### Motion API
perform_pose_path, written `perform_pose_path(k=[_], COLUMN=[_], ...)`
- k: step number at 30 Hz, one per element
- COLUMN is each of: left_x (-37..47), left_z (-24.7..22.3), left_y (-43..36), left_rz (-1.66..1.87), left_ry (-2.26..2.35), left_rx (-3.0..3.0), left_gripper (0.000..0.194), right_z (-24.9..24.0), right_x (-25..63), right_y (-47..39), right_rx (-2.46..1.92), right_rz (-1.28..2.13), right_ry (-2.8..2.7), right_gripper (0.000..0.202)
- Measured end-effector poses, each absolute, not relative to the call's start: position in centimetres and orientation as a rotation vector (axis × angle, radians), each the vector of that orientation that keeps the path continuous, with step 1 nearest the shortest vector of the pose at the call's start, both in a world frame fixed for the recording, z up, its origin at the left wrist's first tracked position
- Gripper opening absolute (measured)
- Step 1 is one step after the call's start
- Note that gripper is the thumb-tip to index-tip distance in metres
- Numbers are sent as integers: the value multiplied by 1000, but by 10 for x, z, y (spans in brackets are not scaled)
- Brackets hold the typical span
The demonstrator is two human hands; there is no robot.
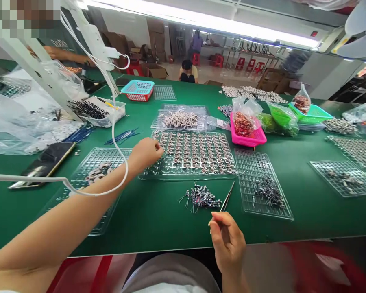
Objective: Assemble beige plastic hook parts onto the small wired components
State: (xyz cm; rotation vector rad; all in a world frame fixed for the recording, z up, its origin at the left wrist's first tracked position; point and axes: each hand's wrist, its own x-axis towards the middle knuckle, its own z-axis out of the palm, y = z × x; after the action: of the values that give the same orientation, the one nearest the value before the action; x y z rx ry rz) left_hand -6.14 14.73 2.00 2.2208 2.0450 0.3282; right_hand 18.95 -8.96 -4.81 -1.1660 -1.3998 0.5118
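My left hand [147, 154] is over the left edge of a clear plastic tray [189, 176], its fingers curled together. Whatever it may pinch is hidden. Rows of small ring-shaped parts [198, 152] fill most of that tray's pockets; several pockets at its lower left hold none. Near the table's front edge my right hand [228, 240] is closed around metal tweezers [228, 197], whose tips point up and away from me. Just left of the tweezers lies a loose pile of small dark parts with wire leads [201, 197]. A pile of whitish parts [180, 119] rests on trays behind.
A white cable [113, 122] hangs across my left forearm. Left are a phone [45, 162] and a tray with whitish rings [94, 152]. A pink basket [249, 140] and a tray with dark parts [247, 203] stand right. A blue basket [138, 87] is behind; people are beyond.
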Motion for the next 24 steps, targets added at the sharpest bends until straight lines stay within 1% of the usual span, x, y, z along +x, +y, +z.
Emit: perform_pose_path(k=[3, 5, 8, 11, 12, 15, 17, 24], left_x=[-49, -37, -16, 2, 6, 11, 11, 7], left_z=[32, 37, 41, 38, 35, 24, 17, 6], left_y=[116, 87, 41, 11, 6, 3, 5, 13], left_rz=[447, 535, 508, 546, 557, 536, 488, 477], left_ry=[1940, 1728, 1400, 1190, 1141, 1016, 964, 828], left_rx=[2239, 2164, 2015, 1886, 1829, 1652, 1564, 1265], left_gripper=[23, 20, 24, 20, 20, 33, 37, 34], right_z=[-41, -33, -25, -24, -24, -27, -28, -23], right_x=[200, 210, 226, 234, 235, 232, 230, 231], right_y=[-93, -89, -77, -67, -65, -61, -59, -55], right_rx=[-1236, -1312, -1410, -1536, -1573, -1646, -1668, -1632], right_rz=[426, 320, 186, 115, 101, 75, 80, 128], right_ry=[-1399, -1476, -1674, -1844, -1885, -1968, -2000, -2069], right_gripper=[20, 18, 16, 17, 16, 15, 14, 12])
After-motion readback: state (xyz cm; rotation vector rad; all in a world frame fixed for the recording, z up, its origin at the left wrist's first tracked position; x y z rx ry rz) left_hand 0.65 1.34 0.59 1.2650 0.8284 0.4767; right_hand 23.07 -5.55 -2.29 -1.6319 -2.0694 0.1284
